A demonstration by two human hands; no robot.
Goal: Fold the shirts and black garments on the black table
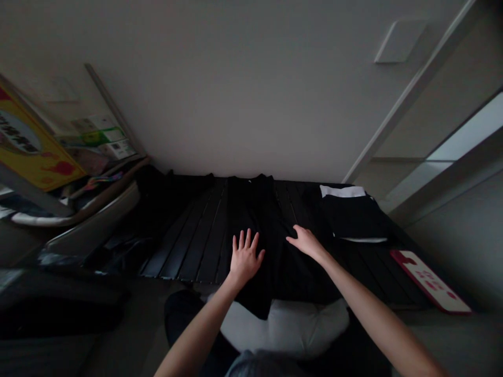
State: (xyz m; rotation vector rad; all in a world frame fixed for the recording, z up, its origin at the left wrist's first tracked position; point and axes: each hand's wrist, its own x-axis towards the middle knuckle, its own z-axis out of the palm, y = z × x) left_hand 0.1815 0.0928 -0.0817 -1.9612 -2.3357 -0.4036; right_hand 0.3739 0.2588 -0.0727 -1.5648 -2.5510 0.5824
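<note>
A black garment (271, 235) lies spread lengthwise on a low black slatted table (188, 241); its near end hangs over the front edge. My left hand (244, 257) rests flat on the garment's left side, fingers spread. My right hand (305, 242) lies on the garment's right side with its fingers stretched out towards the left. Neither hand holds anything.
A folded pile of black and white clothes (351, 212) sits at the table's back right. A red and white card (430, 280) lies at the right front corner. A dark heap of clothes (157, 199) is at the back left, beside shelves with a yellow box (27, 146). A plain wall stands behind.
</note>
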